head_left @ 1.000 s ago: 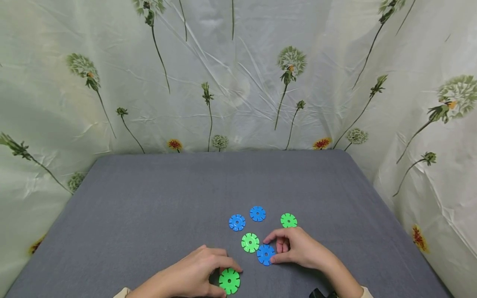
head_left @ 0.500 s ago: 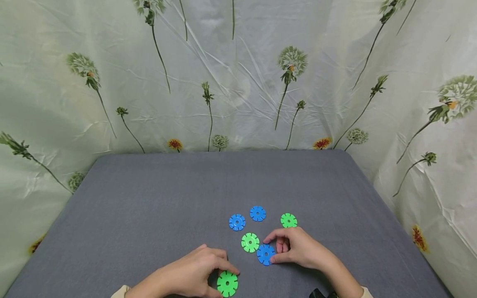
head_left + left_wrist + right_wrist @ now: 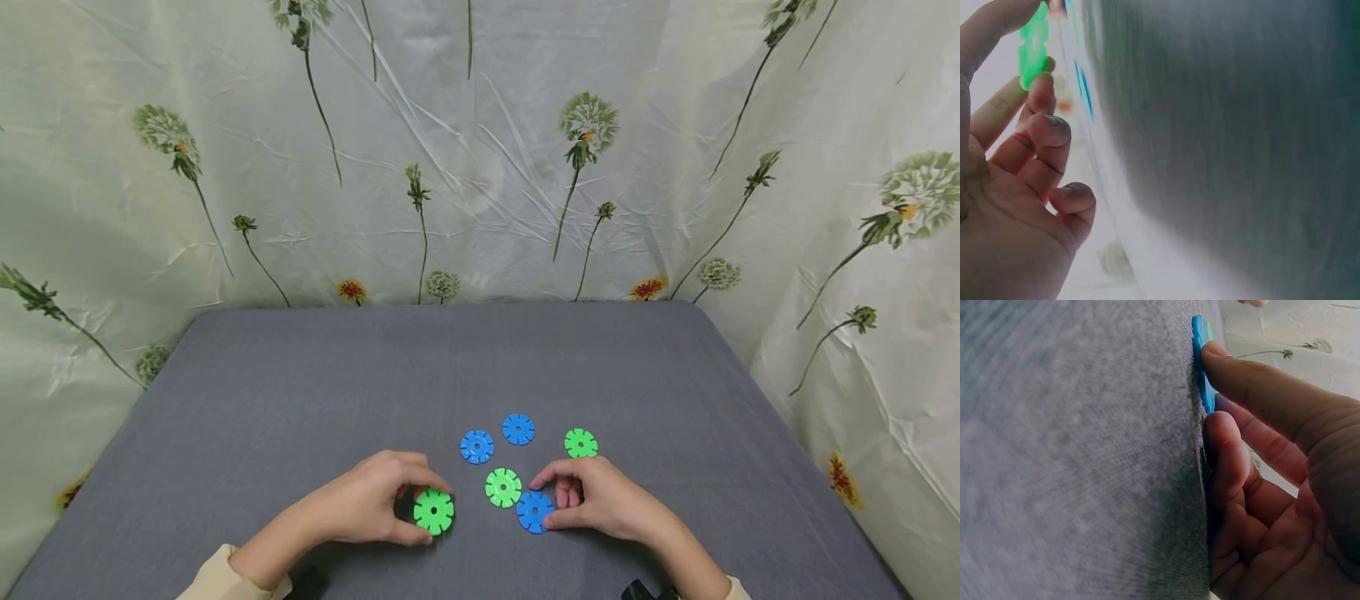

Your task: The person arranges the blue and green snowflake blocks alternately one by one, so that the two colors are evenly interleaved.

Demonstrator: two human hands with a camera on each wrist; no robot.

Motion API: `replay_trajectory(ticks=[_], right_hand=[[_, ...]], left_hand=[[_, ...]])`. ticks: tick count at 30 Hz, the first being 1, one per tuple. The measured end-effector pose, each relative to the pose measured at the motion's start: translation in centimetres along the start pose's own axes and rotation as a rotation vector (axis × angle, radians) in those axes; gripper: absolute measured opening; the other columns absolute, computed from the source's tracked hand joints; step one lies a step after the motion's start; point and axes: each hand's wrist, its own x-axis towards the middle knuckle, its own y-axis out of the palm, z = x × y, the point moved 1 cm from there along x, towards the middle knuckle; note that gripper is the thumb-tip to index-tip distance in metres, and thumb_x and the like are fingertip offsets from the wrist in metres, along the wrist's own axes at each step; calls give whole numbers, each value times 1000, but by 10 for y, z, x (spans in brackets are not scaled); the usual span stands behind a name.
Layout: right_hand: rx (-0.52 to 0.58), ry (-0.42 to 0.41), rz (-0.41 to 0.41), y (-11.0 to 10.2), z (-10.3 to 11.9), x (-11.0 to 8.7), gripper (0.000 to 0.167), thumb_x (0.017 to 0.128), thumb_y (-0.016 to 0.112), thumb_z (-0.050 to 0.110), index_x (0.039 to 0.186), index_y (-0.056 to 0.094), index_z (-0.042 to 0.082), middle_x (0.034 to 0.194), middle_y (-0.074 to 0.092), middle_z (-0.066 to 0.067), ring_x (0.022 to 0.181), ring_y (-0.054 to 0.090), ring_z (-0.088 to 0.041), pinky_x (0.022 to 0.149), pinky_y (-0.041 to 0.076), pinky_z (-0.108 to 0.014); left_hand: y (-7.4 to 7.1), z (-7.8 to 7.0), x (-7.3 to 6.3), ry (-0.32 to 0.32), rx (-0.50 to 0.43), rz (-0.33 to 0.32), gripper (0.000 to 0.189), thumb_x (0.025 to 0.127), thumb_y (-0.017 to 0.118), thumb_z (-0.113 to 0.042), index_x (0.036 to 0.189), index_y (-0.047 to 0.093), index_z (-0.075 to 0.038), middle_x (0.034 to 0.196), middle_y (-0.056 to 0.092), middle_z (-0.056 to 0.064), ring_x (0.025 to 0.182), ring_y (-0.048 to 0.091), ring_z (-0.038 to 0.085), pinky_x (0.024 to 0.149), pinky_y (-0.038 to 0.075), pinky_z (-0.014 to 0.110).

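Note:
In the head view my left hand point(image 3: 378, 497) pinches a green notched plastic disc point(image 3: 434, 511) by its edge, between thumb and index finger. The left wrist view shows that green disc point(image 3: 1034, 47) side-on, with the other fingers loosely curled below it. My right hand point(image 3: 600, 502) has its thumb and index finger at the edge of a blue notched disc point(image 3: 535, 512) lying on the cloth. Seen from the right wrist, the thumb lies on the blue disc point(image 3: 1200, 359). Beside it, almost touching, lies a lighter green disc point(image 3: 503, 487).
Two blue discs, one on the left point(image 3: 477, 447) and one on the right point(image 3: 518, 429), lie farther back. Another green disc point(image 3: 581, 443) lies just beyond the right hand. A grey cloth point(image 3: 322, 375) covers the table, and a dandelion-print curtain point(image 3: 480, 167) hangs behind and at both sides.
My left hand first drifted slightly left and nearer, then moved forward and left with the green disc. The right hand and the other discs have stayed in place.

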Motion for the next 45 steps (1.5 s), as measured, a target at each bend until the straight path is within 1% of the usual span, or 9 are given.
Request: replay_trajectory(ticks=[5, 11, 14, 16, 18, 22, 31, 38, 45], right_hand=[[-4, 1, 0, 0, -1, 1, 31, 85, 93, 24, 113, 79, 20, 77, 63, 10, 66, 57, 0, 64, 51, -21], [0, -3, 0, 1, -1, 1, 32, 85, 93, 24, 113, 79, 20, 77, 63, 10, 66, 57, 1, 64, 51, -21], [-1, -8, 1, 2, -1, 1, 31, 84, 93, 24, 112, 79, 20, 76, 62, 11, 65, 56, 1, 64, 51, -21], [-2, -11, 2, 2, -1, 1, 31, 85, 93, 23, 112, 79, 20, 76, 62, 11, 65, 56, 1, 64, 51, -21], [-1, -13, 2, 2, -1, 1, 31, 84, 93, 23, 112, 79, 20, 76, 62, 11, 65, 56, 1, 64, 51, -21], [0, -11, 2, 2, -1, 1, 31, 84, 94, 23, 112, 79, 20, 76, 62, 11, 65, 56, 1, 64, 51, -21], [-6, -6, -1, 2, 0, 2, 31, 85, 93, 24, 113, 79, 21, 77, 62, 11, 66, 56, 1, 65, 50, -21], [-11, -7, -1, 3, 0, 2, 31, 85, 93, 25, 113, 79, 22, 77, 62, 11, 66, 56, 1, 65, 51, -21], [0, -17, -1, 3, -1, -2, 33, 85, 94, 28, 114, 79, 22, 78, 62, 10, 68, 55, 1, 66, 50, -20]], left_hand=[[-31, 28, -4, -86, 20, -109, 40, 84, 95, -29, 120, 80, -25, 86, 58, -17, 71, 47, -1, 64, 44, 19], [-69, 66, -13, -192, 116, -247, 41, 84, 95, -28, 122, 81, -20, 85, 57, -13, 73, 47, 2, 66, 42, 24], [-84, 83, -17, -248, 149, -297, 42, 83, 95, -27, 121, 81, -17, 85, 57, -10, 74, 47, 4, 66, 42, 25], [-92, 93, -20, -287, 158, -311, 43, 83, 95, -28, 122, 81, -15, 84, 57, -8, 74, 47, 5, 67, 41, 25], [-98, 101, -21, -325, 157, -317, 44, 83, 95, -28, 122, 81, -14, 84, 58, -6, 74, 47, 6, 66, 41, 25], [-107, 114, -22, -373, 155, -312, 47, 85, 94, -32, 125, 80, -11, 85, 59, -2, 73, 46, 8, 66, 39, 26], [-115, 139, -15, -464, 156, -269, 54, 87, 92, -36, 133, 78, -11, 84, 58, -1, 74, 47, 12, 66, 39, 27], [-117, 143, -11, -495, 151, -220, 57, 88, 91, -34, 138, 75, -11, 81, 56, -2, 70, 46, 12, 64, 38, 27], [-118, 145, -7, -498, 131, -178, 60, 91, 88, -37, 143, 72, -13, 81, 58, -2, 68, 44, 10, 64, 36, 27]])
